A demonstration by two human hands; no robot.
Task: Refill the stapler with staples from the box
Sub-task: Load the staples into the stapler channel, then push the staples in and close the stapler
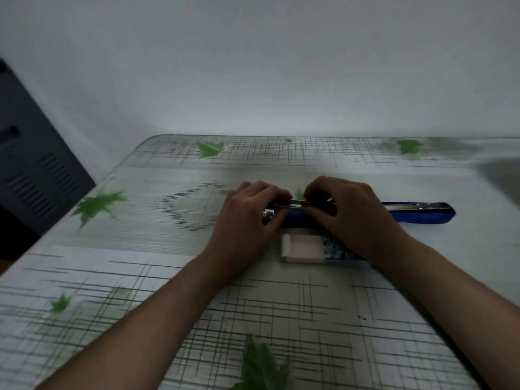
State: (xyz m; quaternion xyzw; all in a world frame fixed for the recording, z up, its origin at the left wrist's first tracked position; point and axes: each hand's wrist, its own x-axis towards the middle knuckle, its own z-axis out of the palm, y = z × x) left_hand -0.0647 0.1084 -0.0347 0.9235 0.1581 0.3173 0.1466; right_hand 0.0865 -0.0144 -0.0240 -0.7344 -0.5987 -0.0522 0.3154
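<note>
A blue stapler (416,213) lies opened flat along the middle of the table, its metal staple channel facing up. My left hand (247,220) grips its left end. My right hand (354,218) is closed over the middle part, fingertips pinched at the metal rail (299,203). Whether staples are between the fingers is hidden. Just in front of the stapler lies the small staple box (302,247), slid open, its pale tray showing and its blue patterned sleeve partly under my right wrist.
The table (197,291) carries a cloth with grey line patterns and green leaf prints. A dark vented device (33,164) stands off the table's left edge. A plain white wall rises behind the far edge.
</note>
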